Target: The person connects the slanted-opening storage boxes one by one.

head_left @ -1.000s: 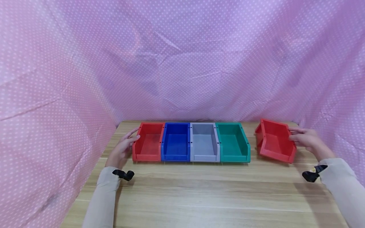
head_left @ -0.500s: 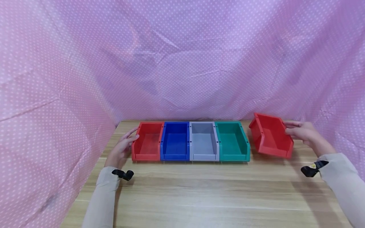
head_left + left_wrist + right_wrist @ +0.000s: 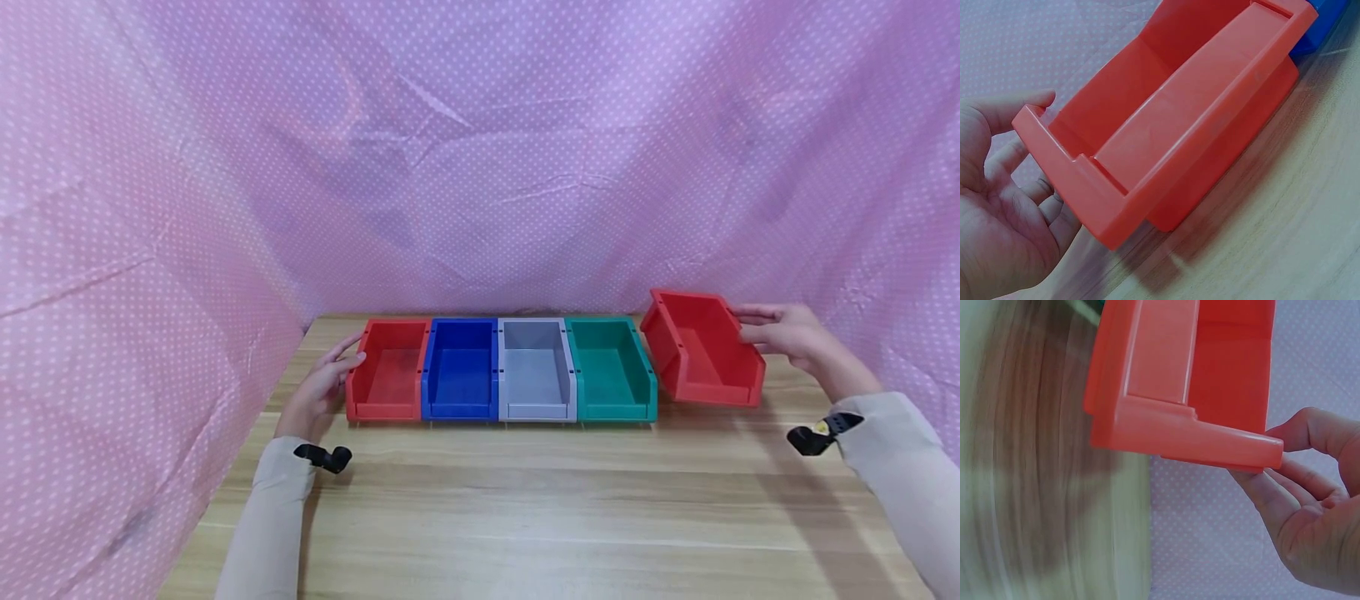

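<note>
Four open bins stand side by side in a row on the wooden table (image 3: 525, 500): red (image 3: 387, 371), blue (image 3: 461, 371), grey (image 3: 536, 369), green (image 3: 610, 369). My left hand (image 3: 322, 387) rests with straight fingers against the outer left wall of the red bin (image 3: 1172, 119). My right hand (image 3: 780, 337) grips the right wall of a second red bin (image 3: 701, 346), thumb on the rim and fingers under it, seen close in the right wrist view (image 3: 1204, 381). That bin hangs tilted above the table, just right of the green bin.
Pink dotted cloth (image 3: 480, 150) walls the table at the back and on both sides. Bare wood stretches in front of the row of bins.
My right hand has lifted the second red bin and carried it left, towards the green bin. The left hand and the row of bins have stayed put.
</note>
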`<state>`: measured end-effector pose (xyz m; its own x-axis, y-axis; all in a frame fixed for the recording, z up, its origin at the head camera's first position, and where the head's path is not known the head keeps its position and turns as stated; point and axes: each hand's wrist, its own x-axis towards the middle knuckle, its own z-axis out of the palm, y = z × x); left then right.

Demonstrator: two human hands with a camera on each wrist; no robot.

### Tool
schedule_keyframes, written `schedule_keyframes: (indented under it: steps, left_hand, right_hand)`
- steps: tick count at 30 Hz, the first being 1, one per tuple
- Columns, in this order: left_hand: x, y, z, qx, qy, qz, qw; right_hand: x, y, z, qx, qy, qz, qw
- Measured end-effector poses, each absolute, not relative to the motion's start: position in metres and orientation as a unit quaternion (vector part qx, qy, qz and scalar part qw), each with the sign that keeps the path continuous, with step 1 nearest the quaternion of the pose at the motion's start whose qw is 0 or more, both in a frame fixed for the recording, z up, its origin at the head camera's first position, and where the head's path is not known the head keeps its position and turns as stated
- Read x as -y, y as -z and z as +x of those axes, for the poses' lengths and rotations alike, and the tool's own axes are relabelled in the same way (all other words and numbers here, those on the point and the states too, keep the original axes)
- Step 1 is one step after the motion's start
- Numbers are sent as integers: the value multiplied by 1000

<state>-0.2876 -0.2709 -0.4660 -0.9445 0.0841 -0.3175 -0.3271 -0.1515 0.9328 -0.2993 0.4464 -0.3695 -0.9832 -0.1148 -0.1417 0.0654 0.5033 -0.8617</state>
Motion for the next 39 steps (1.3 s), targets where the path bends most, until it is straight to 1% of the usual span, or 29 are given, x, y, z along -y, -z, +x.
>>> schedule_keyframes:
  steps: [10, 19, 25, 39]
  left_hand:
    - [272, 468, -289, -648, -748, -68, 124]
    - [271, 469, -287, -656, -740, -74, 129]
    - [273, 470, -287, -681, -719, -69, 122]
    - [273, 471, -288, -659, -740, -63, 118]
  right_hand:
    - [-438, 361, -302, -886, 456, -11, 84]
    - [-440, 367, -304, -889, 449, -10, 92]
    - [-439, 368, -305, -893, 439, -7, 93]
    - [-434, 368, -306, -902, 423, -15, 88]
